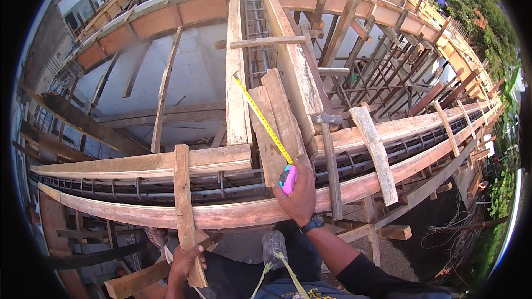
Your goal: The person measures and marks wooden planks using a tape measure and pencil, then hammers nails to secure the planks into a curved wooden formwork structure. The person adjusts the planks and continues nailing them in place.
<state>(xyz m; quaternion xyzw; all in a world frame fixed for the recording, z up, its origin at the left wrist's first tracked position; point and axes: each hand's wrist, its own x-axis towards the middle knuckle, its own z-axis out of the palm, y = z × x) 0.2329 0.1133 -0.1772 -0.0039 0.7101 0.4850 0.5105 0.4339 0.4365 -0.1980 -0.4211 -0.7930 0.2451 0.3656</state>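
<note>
My right hand (299, 194) is closed around a pink and teal tape measure (287, 179). Its yellow blade (265, 124) runs out up and to the left, over two short wooden boards (271, 127) laid across the junction of the beam forms. The blade's hooked end lies by the inner edge of the long left form board (237, 94). Lower left, my left hand (185, 263) grips the lower end of a wooden slat (183, 188) that crosses the near form. Right of the boards, a hammer (327, 118) rests across the near form, its handle towards me.
Steel rebar cages (221, 184) lie inside the forms. More cross slats (374, 155) span the right side. Deep drops with props and scaffolding (399, 72) open on both sides of the middle beam. A squared timber (138, 281) juts out beside my left hand.
</note>
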